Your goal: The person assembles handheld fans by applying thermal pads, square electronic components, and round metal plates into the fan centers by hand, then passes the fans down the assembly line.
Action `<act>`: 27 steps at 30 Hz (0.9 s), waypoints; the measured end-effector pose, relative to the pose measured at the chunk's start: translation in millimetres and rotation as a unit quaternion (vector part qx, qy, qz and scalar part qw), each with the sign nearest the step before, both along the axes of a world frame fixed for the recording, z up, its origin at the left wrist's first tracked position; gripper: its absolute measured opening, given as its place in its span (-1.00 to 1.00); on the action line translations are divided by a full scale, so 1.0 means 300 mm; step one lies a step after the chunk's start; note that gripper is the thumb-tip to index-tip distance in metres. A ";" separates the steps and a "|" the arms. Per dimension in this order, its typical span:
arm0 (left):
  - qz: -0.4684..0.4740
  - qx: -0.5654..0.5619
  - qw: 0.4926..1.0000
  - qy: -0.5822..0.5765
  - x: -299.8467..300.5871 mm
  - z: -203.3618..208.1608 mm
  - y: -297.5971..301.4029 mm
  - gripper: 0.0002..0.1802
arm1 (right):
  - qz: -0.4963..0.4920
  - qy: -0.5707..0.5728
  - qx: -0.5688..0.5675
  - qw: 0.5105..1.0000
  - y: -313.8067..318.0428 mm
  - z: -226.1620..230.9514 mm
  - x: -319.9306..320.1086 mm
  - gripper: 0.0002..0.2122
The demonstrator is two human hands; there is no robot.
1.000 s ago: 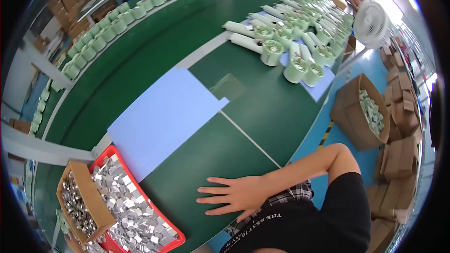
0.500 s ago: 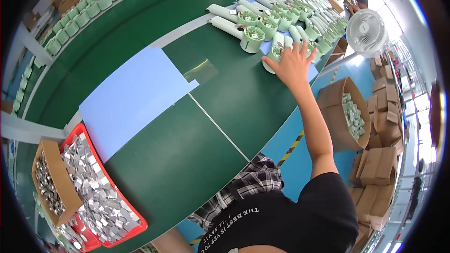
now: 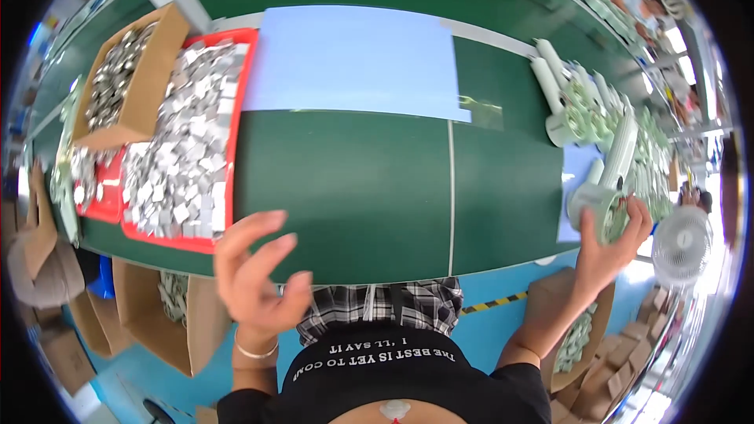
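My right hand (image 3: pixel 603 255) is closed round the drum-shaped end of a pale green plastic housing (image 3: pixel 603 202) at the table's right side. Its long pale handle points away from me, and wires show in the round opening. Beyond it, several similar housings (image 3: pixel 585 118) lie in a crowded group. My left hand (image 3: pixel 263 283) hovers at the table's front edge with its fingers apart and nothing in them. Nearest to it is the corner of a red tray (image 3: pixel 232 137), full of small silvery square pieces (image 3: pixel 188 149).
A cardboard box (image 3: pixel 169 55) of shiny metal parts rests at the tray's left. A light blue sheet (image 3: pixel 353 63) lies on the green table (image 3: pixel 345 196). Cartons (image 3: pixel 149 314) stand below on the left. A white fan (image 3: pixel 682 247) and another person (image 3: pixel 43 267) are at the sides.
The view has swung to the right relative to the table. My right hand has closed on a housing and brought it nearer. My left hand has come up into view.
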State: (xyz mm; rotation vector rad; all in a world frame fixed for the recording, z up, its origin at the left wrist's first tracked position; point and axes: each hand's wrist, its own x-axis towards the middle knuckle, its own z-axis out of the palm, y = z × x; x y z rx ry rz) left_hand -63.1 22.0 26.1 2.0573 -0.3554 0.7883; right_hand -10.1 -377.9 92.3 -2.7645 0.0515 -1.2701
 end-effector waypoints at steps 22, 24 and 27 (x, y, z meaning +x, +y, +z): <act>0.012 0.052 0.990 0.134 0.017 -0.129 -0.099 -0.54 | 0.610 0.478 -0.083 0.627 0.579 -0.089 0.446 -0.35; 0.140 0.036 0.986 0.079 0.028 -0.106 0.057 -0.70 | 0.607 0.461 -0.076 0.643 0.552 -0.112 0.433 -0.30; 0.434 0.048 0.899 0.032 0.025 -0.045 0.453 -0.68 | 0.575 0.361 -0.005 0.734 0.443 -0.156 0.413 -0.34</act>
